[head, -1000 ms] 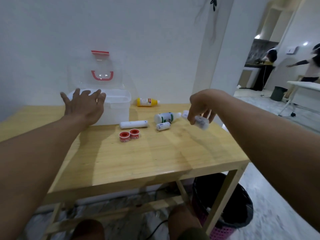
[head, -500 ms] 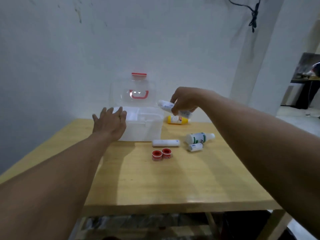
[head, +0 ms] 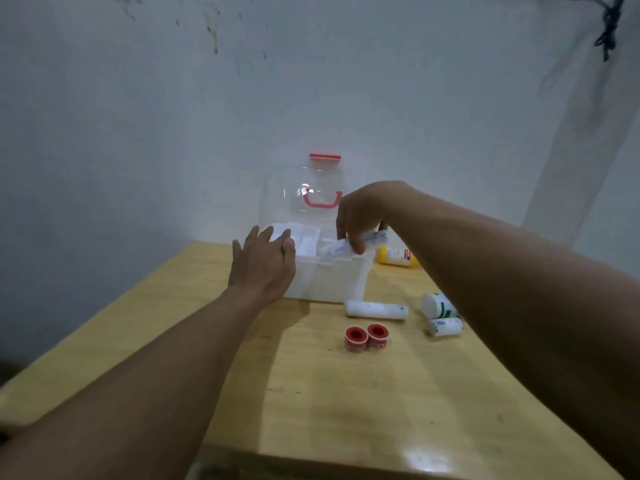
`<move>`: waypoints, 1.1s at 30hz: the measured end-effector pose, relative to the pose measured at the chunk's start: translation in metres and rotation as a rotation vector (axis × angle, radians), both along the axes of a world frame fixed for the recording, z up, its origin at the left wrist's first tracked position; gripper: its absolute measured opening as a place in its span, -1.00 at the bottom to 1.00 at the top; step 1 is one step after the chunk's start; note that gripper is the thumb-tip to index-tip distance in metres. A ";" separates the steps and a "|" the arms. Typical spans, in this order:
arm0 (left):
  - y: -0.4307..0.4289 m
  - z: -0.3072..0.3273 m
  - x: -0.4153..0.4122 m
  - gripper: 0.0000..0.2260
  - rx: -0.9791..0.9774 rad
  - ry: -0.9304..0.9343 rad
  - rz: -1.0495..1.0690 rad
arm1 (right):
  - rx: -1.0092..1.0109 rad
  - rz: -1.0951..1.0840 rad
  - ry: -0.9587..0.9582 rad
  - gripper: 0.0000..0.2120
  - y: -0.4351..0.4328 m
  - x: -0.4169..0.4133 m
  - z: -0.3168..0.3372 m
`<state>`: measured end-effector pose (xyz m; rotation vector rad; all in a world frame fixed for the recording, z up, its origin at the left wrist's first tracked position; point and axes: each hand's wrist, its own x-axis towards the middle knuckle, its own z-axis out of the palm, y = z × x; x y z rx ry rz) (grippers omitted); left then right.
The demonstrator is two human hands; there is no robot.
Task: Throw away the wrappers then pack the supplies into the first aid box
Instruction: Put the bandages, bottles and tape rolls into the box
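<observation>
The white first aid box (head: 332, 282) stands open at the back of the wooden table (head: 311, 393), its clear lid (head: 311, 192) with red handle upright. My left hand (head: 265, 265) rests flat against the box's front left corner, fingers spread. My right hand (head: 360, 216) hovers over the box's right side, shut on a white wrapped bandage roll (head: 341, 249) that dips into the box. On the table lie a white roll (head: 376, 310), two red tape rolls (head: 367, 337), a small white roll (head: 444, 326), a white-and-green bottle (head: 437, 304) and a yellow bottle (head: 394, 256).
A white wall stands directly behind the table. A dark cable (head: 606, 32) hangs at the upper right. The table's front edge runs near the bottom of the view.
My right hand has carried the bandage roll from the table's right edge over to the box and lowered it in. My view has swung left and closer; the left hand stayed on the box.
</observation>
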<state>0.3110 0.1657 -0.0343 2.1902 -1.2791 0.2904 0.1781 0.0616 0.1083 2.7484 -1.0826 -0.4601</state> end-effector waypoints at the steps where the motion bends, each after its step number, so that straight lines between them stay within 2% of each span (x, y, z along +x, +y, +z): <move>1: 0.000 0.000 0.000 -0.53 -0.004 0.004 -0.004 | 0.039 0.005 -0.002 -0.45 -0.001 0.003 -0.002; 6: 0.000 -0.002 0.000 -0.53 -0.017 0.008 -0.014 | 0.194 -0.022 -0.049 -0.48 -0.008 0.019 -0.018; 9: 0.000 -0.001 0.001 -0.53 -0.026 0.024 -0.019 | 0.278 -0.051 -0.167 -0.54 -0.015 0.023 -0.030; 13: 0.000 -0.001 0.001 -0.53 -0.027 0.022 -0.021 | 0.389 -0.092 -0.362 -0.74 -0.024 0.020 -0.044; 18: 0.000 -0.002 0.001 -0.53 -0.026 0.028 -0.020 | 0.414 -0.077 -0.513 -0.82 -0.028 0.017 -0.056; 22: 0.001 -0.001 0.001 -0.53 -0.024 0.034 -0.017 | 0.471 -0.101 -0.491 -0.82 -0.025 0.013 -0.050; 28: 0.000 -0.001 0.000 -0.52 -0.012 0.031 0.000 | 0.432 -0.120 -0.428 -0.74 -0.022 0.013 -0.051; 33: 0.000 0.001 -0.006 -0.52 -0.009 -0.015 0.038 | 0.453 -0.099 -0.543 -0.79 -0.018 0.006 -0.050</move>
